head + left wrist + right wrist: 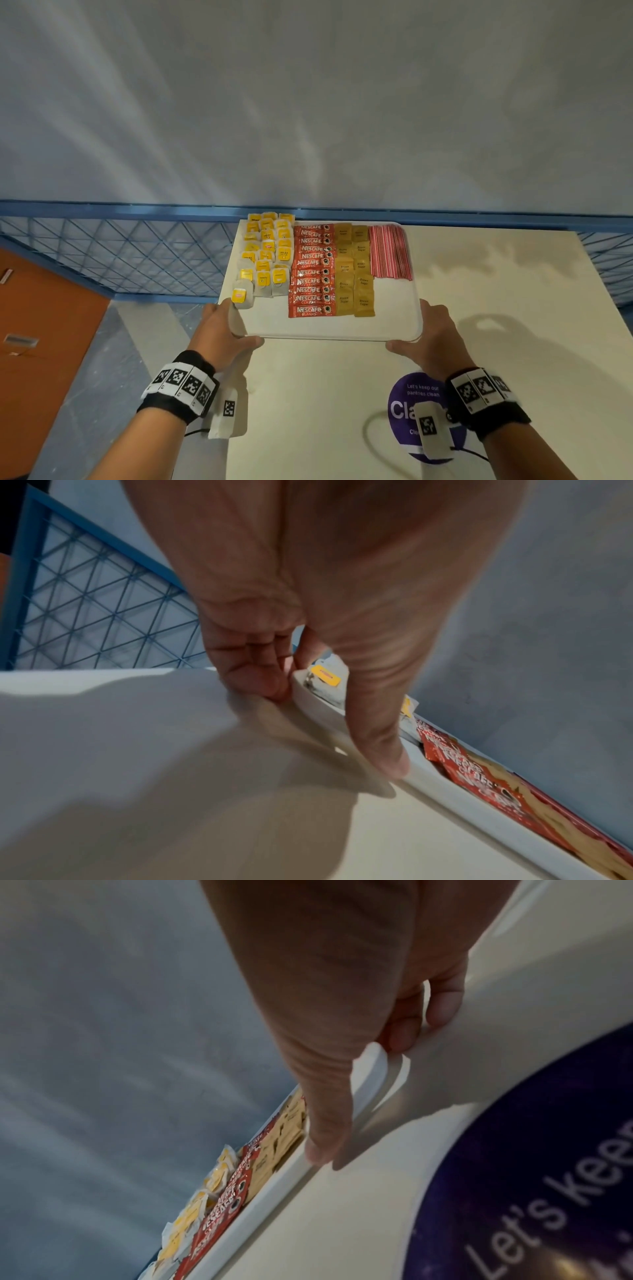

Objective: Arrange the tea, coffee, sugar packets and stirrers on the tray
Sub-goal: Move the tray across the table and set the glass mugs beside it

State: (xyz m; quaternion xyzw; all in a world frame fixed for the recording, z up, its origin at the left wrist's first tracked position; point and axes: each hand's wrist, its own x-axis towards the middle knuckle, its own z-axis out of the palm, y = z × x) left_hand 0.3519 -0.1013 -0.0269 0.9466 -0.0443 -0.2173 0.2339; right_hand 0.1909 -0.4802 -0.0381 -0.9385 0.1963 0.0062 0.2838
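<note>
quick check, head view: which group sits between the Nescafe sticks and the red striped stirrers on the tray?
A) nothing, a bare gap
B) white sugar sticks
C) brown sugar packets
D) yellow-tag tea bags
C: the brown sugar packets lie in two columns right of the Nescafe sticks and left of the stirrers; the tea bags are at the tray's far left.
</note>
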